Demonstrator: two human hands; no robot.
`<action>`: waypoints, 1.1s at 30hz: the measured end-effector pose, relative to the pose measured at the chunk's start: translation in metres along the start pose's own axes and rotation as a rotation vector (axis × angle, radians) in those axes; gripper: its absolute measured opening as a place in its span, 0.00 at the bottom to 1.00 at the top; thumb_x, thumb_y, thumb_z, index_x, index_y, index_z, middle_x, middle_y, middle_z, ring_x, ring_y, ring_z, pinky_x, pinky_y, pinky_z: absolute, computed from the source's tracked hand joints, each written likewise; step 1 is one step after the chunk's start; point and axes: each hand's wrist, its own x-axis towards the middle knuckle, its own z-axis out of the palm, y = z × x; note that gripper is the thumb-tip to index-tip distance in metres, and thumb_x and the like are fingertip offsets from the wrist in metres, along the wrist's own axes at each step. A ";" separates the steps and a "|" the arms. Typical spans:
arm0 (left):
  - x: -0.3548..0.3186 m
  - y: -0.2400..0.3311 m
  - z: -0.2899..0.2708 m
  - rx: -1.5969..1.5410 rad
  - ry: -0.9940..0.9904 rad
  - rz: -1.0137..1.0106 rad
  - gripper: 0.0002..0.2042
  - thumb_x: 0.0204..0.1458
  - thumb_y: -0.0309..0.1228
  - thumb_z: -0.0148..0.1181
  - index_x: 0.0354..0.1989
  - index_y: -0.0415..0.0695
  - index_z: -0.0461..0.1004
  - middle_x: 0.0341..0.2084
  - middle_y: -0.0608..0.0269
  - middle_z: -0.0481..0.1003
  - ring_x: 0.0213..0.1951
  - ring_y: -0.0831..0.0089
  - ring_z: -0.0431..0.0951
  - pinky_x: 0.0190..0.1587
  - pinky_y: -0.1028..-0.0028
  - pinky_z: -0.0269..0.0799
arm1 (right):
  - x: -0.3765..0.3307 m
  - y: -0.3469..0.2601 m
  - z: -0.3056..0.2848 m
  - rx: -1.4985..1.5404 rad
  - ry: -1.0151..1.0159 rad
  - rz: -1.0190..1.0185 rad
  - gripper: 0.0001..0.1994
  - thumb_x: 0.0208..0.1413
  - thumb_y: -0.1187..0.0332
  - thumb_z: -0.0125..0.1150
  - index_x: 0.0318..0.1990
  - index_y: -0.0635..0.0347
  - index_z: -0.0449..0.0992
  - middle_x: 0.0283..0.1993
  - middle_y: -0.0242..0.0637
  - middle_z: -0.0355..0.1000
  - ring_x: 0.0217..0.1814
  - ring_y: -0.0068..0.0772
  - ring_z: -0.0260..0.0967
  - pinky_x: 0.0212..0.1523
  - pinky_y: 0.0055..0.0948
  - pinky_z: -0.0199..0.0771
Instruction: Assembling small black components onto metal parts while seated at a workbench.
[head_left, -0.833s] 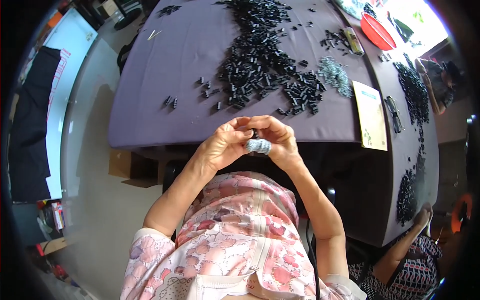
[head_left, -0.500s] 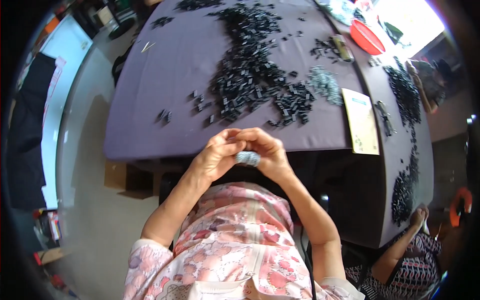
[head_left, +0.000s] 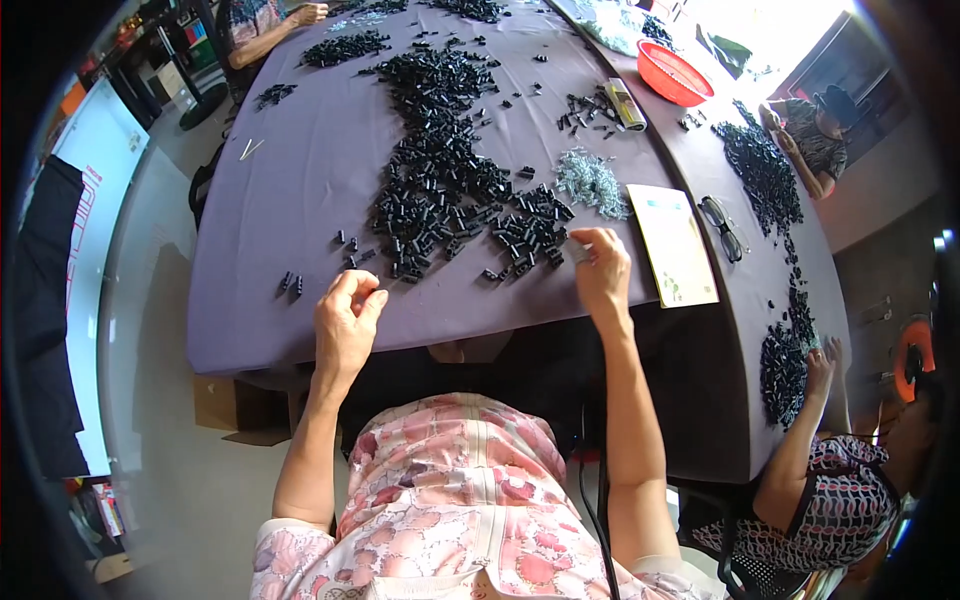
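From here I count three co-workers (head_left: 843, 505), one red basket (head_left: 672, 76), one pale booklet (head_left: 668, 245), one pair of glasses (head_left: 734, 246), one yellow container (head_left: 625, 105); black pieces (head_left: 440, 140) and clear pieces (head_left: 590, 182), too many to number.

A red basket (head_left: 672, 78) sits at one o'clock. Between two and three o'clock, black glasses (head_left: 733, 247) lie just beside a pale yellow book (head_left: 671, 245). A brown box (head_left: 215, 403) is at eight o'clock, black cloth (head_left: 42, 320) at nine.
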 end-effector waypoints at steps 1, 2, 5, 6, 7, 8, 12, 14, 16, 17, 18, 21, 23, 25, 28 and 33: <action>0.001 0.000 -0.001 0.052 0.022 0.058 0.06 0.44 0.21 0.60 0.30 0.38 0.70 0.24 0.59 0.72 0.24 0.70 0.72 0.28 0.73 0.68 | 0.005 0.010 -0.003 -0.010 -0.010 0.041 0.04 0.46 0.74 0.60 0.31 0.56 0.76 0.32 0.39 0.71 0.35 0.41 0.69 0.35 0.34 0.69; 0.002 -0.002 0.000 0.052 0.018 0.057 0.06 0.44 0.21 0.60 0.30 0.38 0.70 0.24 0.59 0.72 0.24 0.70 0.72 0.28 0.73 0.68 | 0.012 0.024 -0.003 -0.065 0.042 -0.020 0.04 0.47 0.73 0.59 0.32 0.56 0.76 0.33 0.39 0.71 0.35 0.42 0.70 0.36 0.35 0.69; 0.003 -0.009 -0.001 0.159 0.050 0.127 0.05 0.45 0.20 0.58 0.30 0.38 0.70 0.25 0.56 0.70 0.26 0.61 0.73 0.29 0.67 0.68 | 0.030 0.054 -0.006 -0.113 0.041 0.095 0.06 0.49 0.71 0.58 0.35 0.55 0.76 0.36 0.42 0.71 0.37 0.46 0.70 0.38 0.39 0.69; 0.005 -0.010 -0.001 0.158 0.052 0.128 0.05 0.45 0.20 0.58 0.30 0.38 0.70 0.25 0.56 0.70 0.26 0.61 0.73 0.29 0.67 0.68 | 0.035 0.061 -0.009 -0.154 0.023 0.089 0.06 0.49 0.71 0.57 0.35 0.55 0.75 0.36 0.42 0.71 0.38 0.46 0.70 0.39 0.39 0.69; 0.004 -0.013 -0.001 0.194 0.071 0.154 0.04 0.45 0.21 0.57 0.30 0.38 0.70 0.25 0.56 0.70 0.27 0.59 0.73 0.30 0.65 0.68 | 0.039 0.062 -0.010 -0.191 -0.001 0.081 0.06 0.49 0.71 0.57 0.36 0.55 0.75 0.37 0.43 0.72 0.38 0.47 0.70 0.40 0.39 0.69; 0.002 -0.015 -0.002 0.233 0.090 0.179 0.04 0.46 0.21 0.56 0.31 0.39 0.70 0.26 0.55 0.70 0.28 0.56 0.73 0.31 0.64 0.68 | 0.042 0.062 -0.009 -0.175 -0.056 0.125 0.07 0.49 0.72 0.54 0.36 0.55 0.75 0.37 0.43 0.72 0.39 0.47 0.70 0.40 0.40 0.69; 0.002 -0.021 -0.010 0.310 0.143 0.202 0.04 0.47 0.22 0.55 0.32 0.39 0.70 0.28 0.53 0.70 0.31 0.53 0.73 0.32 0.63 0.69 | 0.052 0.064 -0.002 -0.211 -0.127 0.116 0.10 0.46 0.73 0.51 0.37 0.58 0.75 0.38 0.46 0.72 0.42 0.48 0.69 0.43 0.39 0.67; 0.007 -0.020 -0.007 0.327 0.158 0.207 0.04 0.47 0.21 0.56 0.32 0.39 0.71 0.28 0.53 0.71 0.31 0.53 0.74 0.33 0.63 0.70 | 0.056 0.067 -0.006 -0.245 -0.157 0.156 0.09 0.48 0.70 0.50 0.37 0.59 0.74 0.38 0.47 0.72 0.43 0.46 0.69 0.44 0.38 0.67; 0.008 -0.025 -0.007 0.361 0.164 0.211 0.05 0.46 0.20 0.57 0.31 0.39 0.71 0.30 0.53 0.71 0.31 0.55 0.74 0.33 0.63 0.70 | 0.059 0.070 -0.010 -0.328 -0.203 0.165 0.11 0.51 0.65 0.50 0.36 0.59 0.74 0.38 0.47 0.72 0.42 0.46 0.69 0.43 0.37 0.67; 0.007 -0.024 -0.007 0.360 0.176 0.186 0.04 0.46 0.20 0.56 0.31 0.39 0.71 0.30 0.54 0.70 0.31 0.55 0.74 0.33 0.64 0.71 | 0.060 0.057 -0.017 -0.357 -0.244 0.136 0.11 0.52 0.64 0.49 0.36 0.59 0.74 0.37 0.48 0.72 0.42 0.46 0.70 0.43 0.38 0.67; 0.006 -0.029 -0.007 0.397 0.203 0.180 0.03 0.47 0.20 0.54 0.30 0.39 0.72 0.31 0.54 0.70 0.31 0.56 0.74 0.34 0.64 0.71 | 0.062 0.071 -0.009 -0.346 -0.252 0.115 0.12 0.52 0.63 0.48 0.37 0.59 0.74 0.37 0.48 0.72 0.43 0.47 0.70 0.43 0.39 0.66; 0.006 -0.036 -0.006 0.466 0.241 0.179 0.04 0.47 0.21 0.53 0.31 0.38 0.72 0.32 0.54 0.69 0.35 0.58 0.73 0.35 0.64 0.71 | 0.057 0.076 -0.005 -0.436 -0.240 0.034 0.10 0.52 0.69 0.44 0.40 0.61 0.68 0.37 0.54 0.70 0.42 0.54 0.68 0.41 0.44 0.65; 0.005 -0.034 -0.007 0.521 0.260 0.164 0.05 0.45 0.21 0.52 0.31 0.38 0.72 0.32 0.54 0.68 0.37 0.59 0.72 0.36 0.64 0.72 | 0.051 0.077 -0.001 -0.535 -0.211 -0.090 0.09 0.53 0.72 0.41 0.39 0.62 0.66 0.36 0.52 0.69 0.41 0.53 0.68 0.40 0.45 0.66; 0.005 -0.035 -0.010 0.555 0.248 0.105 0.06 0.46 0.22 0.56 0.33 0.39 0.72 0.33 0.55 0.68 0.37 0.60 0.72 0.39 0.65 0.70 | 0.045 0.071 0.001 -0.578 -0.157 -0.147 0.09 0.56 0.71 0.40 0.39 0.62 0.67 0.35 0.48 0.69 0.39 0.50 0.68 0.40 0.44 0.67; 0.005 -0.035 -0.011 0.531 0.250 0.098 0.06 0.46 0.23 0.57 0.33 0.39 0.73 0.33 0.55 0.68 0.37 0.60 0.72 0.39 0.65 0.70 | 0.039 0.057 -0.007 -0.543 -0.167 -0.057 0.12 0.53 0.73 0.40 0.43 0.62 0.67 0.36 0.54 0.71 0.40 0.57 0.69 0.40 0.49 0.66; 0.006 -0.038 -0.014 0.543 0.261 0.080 0.06 0.45 0.23 0.57 0.33 0.39 0.72 0.33 0.55 0.68 0.36 0.59 0.72 0.39 0.65 0.70 | 0.027 0.019 -0.014 -0.272 -0.106 -0.022 0.12 0.50 0.81 0.44 0.41 0.58 0.67 0.36 0.52 0.72 0.39 0.56 0.70 0.39 0.45 0.67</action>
